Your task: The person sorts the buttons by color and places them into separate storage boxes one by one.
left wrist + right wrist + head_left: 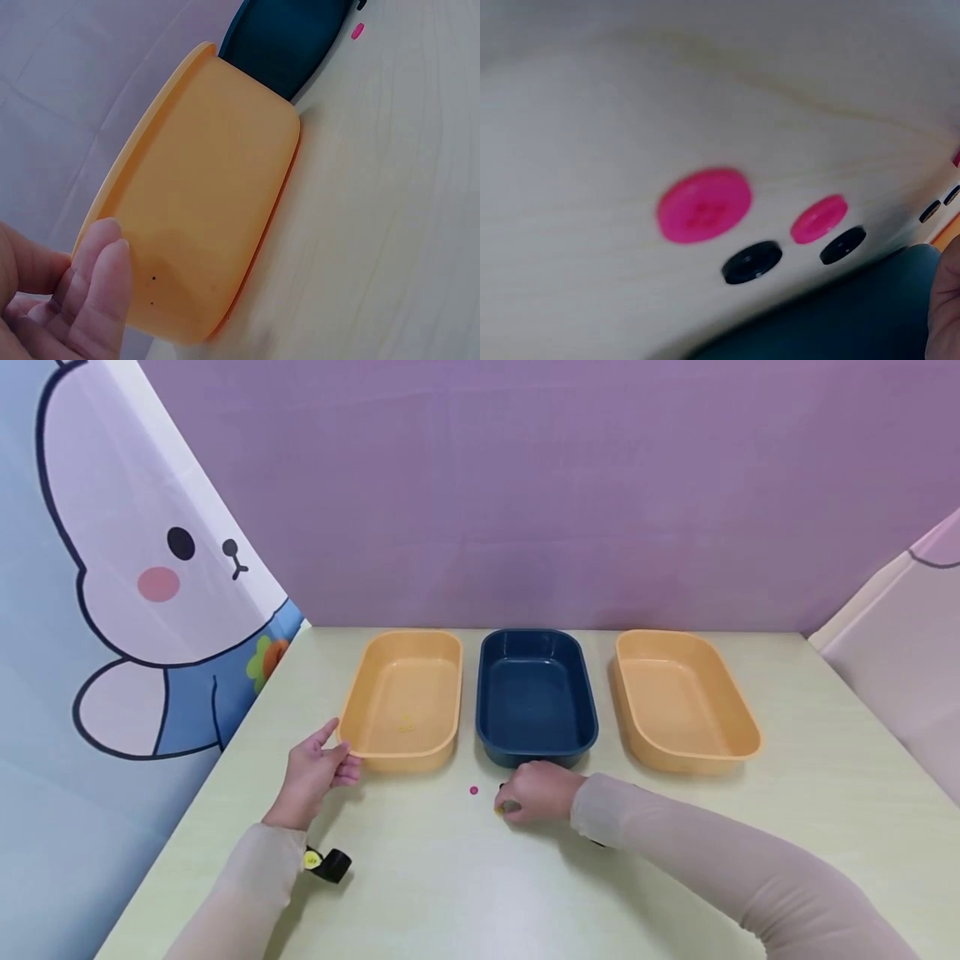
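In the head view, the left hand (pixel 311 779) grips the near left corner of the left orange tray (pixel 401 762) by its rim, and a few small yellow pieces (pixel 406 723) lie inside that tray. The right hand (pixel 542 792) is curled in a pinch just in front of the blue tray (pixel 537 753), a sliver of a yellow piece (pixel 498 811) showing at its fingertips; most of that piece is hidden. A pink button (pixel 473 790) lies on the worktop (pixel 420 877) just beside those fingers, and the right orange tray (pixel 686 760) stands apart, untouched. The pinch looks shallow, so a flat, smooth piece could slip out and roll away, while a careless sweep of the knuckles could knock the pink button aside or nudge the blue tray. In the left wrist view, the fingers lie bent against the tray's outer wall near the rim; a tug or downward press there could drag or tip the tray and slide its contents. In the right wrist view, larger pink buttons (pixel 705 205) and dark buttons (pixel 751 262) lie close together alongside the blue tray's wall; with such tight spacing, the wrist or sleeve could brush several at once, or the fingers could take up two. Only part of a hand shows at the edge, so its grasp cannot be judged there.
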`<state>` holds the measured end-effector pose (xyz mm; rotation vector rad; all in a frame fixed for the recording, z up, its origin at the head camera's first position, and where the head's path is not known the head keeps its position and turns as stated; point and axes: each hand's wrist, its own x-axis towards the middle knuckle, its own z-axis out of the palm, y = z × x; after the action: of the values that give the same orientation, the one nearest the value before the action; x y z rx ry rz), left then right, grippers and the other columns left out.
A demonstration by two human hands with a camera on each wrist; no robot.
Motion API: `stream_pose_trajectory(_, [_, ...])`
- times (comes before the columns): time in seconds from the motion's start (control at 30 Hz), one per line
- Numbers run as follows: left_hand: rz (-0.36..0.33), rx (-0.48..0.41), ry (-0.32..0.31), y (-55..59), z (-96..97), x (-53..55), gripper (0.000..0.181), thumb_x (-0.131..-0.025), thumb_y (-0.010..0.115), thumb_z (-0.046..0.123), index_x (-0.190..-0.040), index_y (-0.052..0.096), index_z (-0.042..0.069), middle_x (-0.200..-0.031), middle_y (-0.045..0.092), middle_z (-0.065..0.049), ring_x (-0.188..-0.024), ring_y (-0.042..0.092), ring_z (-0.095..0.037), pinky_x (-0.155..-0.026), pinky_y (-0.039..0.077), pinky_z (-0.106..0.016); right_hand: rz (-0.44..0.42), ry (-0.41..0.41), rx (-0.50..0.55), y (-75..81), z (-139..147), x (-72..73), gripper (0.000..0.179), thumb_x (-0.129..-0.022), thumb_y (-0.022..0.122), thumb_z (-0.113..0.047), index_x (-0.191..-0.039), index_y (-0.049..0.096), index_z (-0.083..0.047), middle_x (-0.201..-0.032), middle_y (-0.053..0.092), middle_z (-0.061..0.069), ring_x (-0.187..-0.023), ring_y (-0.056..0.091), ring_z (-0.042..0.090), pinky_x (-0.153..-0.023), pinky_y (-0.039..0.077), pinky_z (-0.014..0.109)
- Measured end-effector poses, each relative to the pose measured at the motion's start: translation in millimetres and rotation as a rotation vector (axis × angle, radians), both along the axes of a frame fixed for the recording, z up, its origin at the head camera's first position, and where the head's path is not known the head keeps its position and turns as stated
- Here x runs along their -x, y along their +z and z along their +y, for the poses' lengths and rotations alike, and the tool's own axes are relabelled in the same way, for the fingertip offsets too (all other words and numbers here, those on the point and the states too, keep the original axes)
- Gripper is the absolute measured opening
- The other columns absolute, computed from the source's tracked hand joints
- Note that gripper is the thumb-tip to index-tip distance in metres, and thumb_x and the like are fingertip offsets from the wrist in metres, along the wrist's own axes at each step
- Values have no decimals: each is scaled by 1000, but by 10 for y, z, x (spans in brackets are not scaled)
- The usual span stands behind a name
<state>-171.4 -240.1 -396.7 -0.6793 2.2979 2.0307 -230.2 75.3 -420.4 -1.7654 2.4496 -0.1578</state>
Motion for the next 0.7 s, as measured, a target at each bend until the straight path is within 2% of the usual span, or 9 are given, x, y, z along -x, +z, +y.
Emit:
stream_pose_trajectory(0.23, [0,6,-3,3,1,4,59,-102,42,7,-154,13,8,-68,65,3,-54,61,-8,-57,56,-21,12,17,-18,12,-24,15,11,-85,68,-13,-92,75,-17,-87,71,-8,-76,65,1,-71,50,12])
stream_pose_trajectory(0.53, [2,7,4,8,20,14,59,-102,42,7,-154,13,9,-68,65,3,-54,61,-8,-58,56,-20,-7,19,-75,41,-71,58,10,-85,66,-11,-88,74,-16,-82,70,-9,-68,60,2,-66,48,12])
stream_pose_trajectory(0.7, [-1,9,7,20,32,17,60,-102,43,8,-154,13,9,-70,65,2,-54,61,-8,-58,56,-21,6,7,-150,101,-124,56,12,-85,66,-12,-74,66,-17,-64,55,-11,-57,49,6,-53,36,14])
